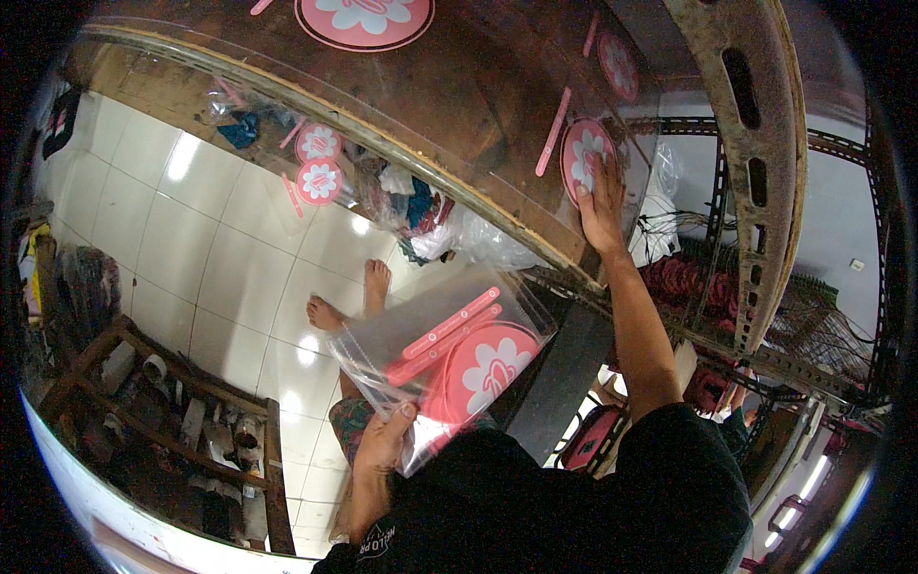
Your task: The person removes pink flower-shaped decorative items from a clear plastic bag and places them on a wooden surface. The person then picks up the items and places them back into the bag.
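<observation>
My left hand [382,440] grips the lower corner of a stack of clear plastic bags [490,375], thumb on top. The bags bear pink strips and pink ovals with a white flower, and hang tilted in front of my body. With arm stretched forward, my right hand [602,206] lies flat, fingers extended, on a clear printed bag [577,153] of the same kind at the right end of the brown wooden table [449,100]. Its fingers partly cover the pink oval. Another large flower oval [363,14] shows at the table's far side.
Printed plastic [318,180] and crumpled scraps [426,215] show below the table's edge. A wooden rack [273,459] with assorted items stands on the tiled floor [229,258] at lower left. Perforated metal posts [751,172] rise at the right. Bare feet [376,277] are on the tiles.
</observation>
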Motion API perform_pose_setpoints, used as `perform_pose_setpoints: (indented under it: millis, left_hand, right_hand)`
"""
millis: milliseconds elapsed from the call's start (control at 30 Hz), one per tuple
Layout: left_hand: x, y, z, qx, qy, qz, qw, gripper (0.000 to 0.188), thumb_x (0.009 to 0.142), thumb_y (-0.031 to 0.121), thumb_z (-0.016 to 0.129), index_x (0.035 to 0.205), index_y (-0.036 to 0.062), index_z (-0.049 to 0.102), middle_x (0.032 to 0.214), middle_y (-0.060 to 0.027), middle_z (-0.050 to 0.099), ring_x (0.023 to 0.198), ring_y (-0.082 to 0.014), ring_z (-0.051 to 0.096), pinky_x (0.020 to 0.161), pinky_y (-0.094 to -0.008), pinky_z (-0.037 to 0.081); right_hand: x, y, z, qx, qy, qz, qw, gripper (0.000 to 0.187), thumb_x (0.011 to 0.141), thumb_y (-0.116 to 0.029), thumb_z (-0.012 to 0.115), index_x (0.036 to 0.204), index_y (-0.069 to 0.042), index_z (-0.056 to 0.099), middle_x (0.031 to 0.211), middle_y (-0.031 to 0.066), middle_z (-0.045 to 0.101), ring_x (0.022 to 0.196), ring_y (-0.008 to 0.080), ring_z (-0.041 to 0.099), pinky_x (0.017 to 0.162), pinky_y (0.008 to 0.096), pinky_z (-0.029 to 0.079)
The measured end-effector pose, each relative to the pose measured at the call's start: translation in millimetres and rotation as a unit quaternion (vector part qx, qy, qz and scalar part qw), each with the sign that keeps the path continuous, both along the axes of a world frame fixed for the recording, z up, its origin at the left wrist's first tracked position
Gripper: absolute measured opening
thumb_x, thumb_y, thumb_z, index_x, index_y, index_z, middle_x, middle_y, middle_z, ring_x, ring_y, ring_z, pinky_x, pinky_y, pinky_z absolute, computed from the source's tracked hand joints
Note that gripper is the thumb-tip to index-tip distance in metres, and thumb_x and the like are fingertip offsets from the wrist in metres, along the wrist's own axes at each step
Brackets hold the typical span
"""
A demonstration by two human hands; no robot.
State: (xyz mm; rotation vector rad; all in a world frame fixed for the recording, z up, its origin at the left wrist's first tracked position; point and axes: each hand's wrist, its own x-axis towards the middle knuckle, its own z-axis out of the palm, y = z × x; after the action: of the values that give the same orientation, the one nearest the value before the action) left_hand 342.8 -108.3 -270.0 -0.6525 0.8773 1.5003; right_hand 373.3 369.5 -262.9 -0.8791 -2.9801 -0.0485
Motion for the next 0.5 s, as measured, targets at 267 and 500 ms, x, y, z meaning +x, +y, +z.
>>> perform_pose_setpoints:
  millis: [267, 500]
  left_hand:
    - [2.6, -2.3, -3.0, 0.000, -0.002, 0.000, 1.000, 0.027, 0.088, 0.023, 0.062, 0.108, 0.0041, 0.059, 0.097, 0.0013, 0.059, 0.088, -0.0105, 0.054, 0.081, -0.0263, 0.042]
    - [-0.5, -5.1, -5.1, -0.001, -0.017, -0.040, 0.999, 0.030, 0.087, 0.024, 0.063, 0.108, 0.0040, 0.060, 0.102, 0.0005, 0.060, 0.092, -0.0120, 0.055, 0.084, -0.0285, 0.043]
  right_hand:
    - [-50.2, 49.2, 18.2, -0.007, 0.102, -0.048, 0.994, 0.060, 0.095, -0.046, 0.034, 0.139, -0.005, 0.032, 0.143, 0.0208, 0.030, 0.133, 0.0373, 0.026, 0.109, 0.0447, 0.019]
    - [-103.6, 127.7, 2.2, -0.006, 0.039, -0.108, 0.993, 0.070, 0.093, -0.053, 0.033, 0.137, 0.001, 0.034, 0.142, 0.0217, 0.032, 0.134, 0.0355, 0.026, 0.110, 0.0417, 0.019]
